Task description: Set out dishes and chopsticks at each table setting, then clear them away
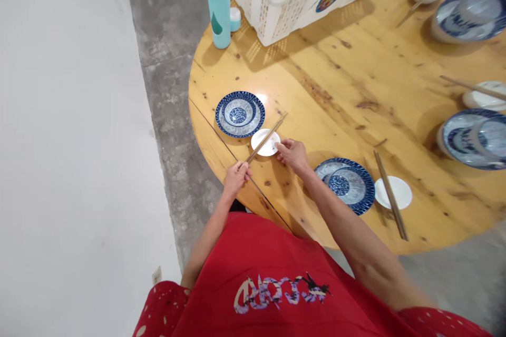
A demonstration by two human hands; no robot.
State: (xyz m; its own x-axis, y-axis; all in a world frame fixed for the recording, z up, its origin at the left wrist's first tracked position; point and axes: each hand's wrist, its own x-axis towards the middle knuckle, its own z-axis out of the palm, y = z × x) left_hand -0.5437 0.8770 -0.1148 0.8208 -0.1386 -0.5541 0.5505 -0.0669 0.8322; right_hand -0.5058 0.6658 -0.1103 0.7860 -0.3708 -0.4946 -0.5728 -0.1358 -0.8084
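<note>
My left hand [236, 177] is closed on the near end of a pair of chopsticks [272, 130], which slant across a small white dish [259, 138]. On the right rim of that dish, my right hand [291, 154] pinches the edge between thumb and fingers. Just beyond them lies a blue-patterned plate [221, 125] with a matching bowl [237, 114] on it. Beside my right forearm is another blue-patterned plate [369, 192] with a bowl [353, 181], partly hidden by the arm. A second white dish [401, 192] to its right has chopsticks [388, 189] laid over it.
The round wooden table [316, 100] ends in a curved edge at left. A white plastic crate [272, 16] and a turquoise bottle [221, 10] stand at the back, with a small white-and-turquoise cap [235, 19]. Stacked bowls [454, 139] stand at right. A white wall [79, 116] rises at left.
</note>
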